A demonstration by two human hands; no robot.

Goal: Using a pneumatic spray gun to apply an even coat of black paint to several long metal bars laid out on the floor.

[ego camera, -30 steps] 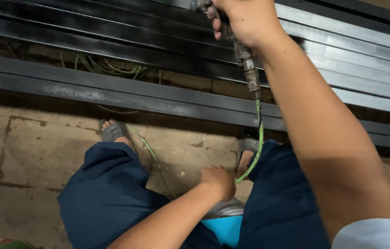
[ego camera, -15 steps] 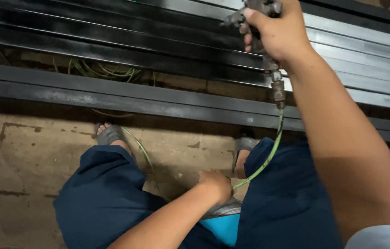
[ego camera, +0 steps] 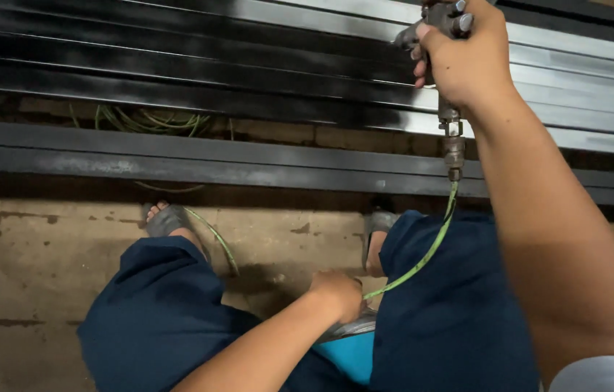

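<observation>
1. While the person squats over a stone floor [ego camera: 45,268], the right hand [ego camera: 466,62] is stretched far forward and is closed tightly around a grey spray gun [ego camera: 443,22], which it holds above the metal bars [ego camera: 249,72].
2. These bars are long and lie side by side, and their long axis goes from left to right across the view, so it crosses the line of the right arm.
3. To the left of the gun the bars look black and coated; to the right of it they look bare and silver, and the border between both parts is just beside the nozzle.
4. A green hose [ego camera: 423,254] hangs from the bottom of the gun and runs back toward the body, to the left hand [ego camera: 336,294].
5. This hand is low, between the knees, well apart from the bars, and its fingers are curled around the hose near a round grey and blue object [ego camera: 350,341]; I cannot tell what that object is.
6. So the right hand is much nearer to the bars than the left one.
7. More green hose [ego camera: 147,120] lies coiled on the ground behind a gap between the bars
</observation>
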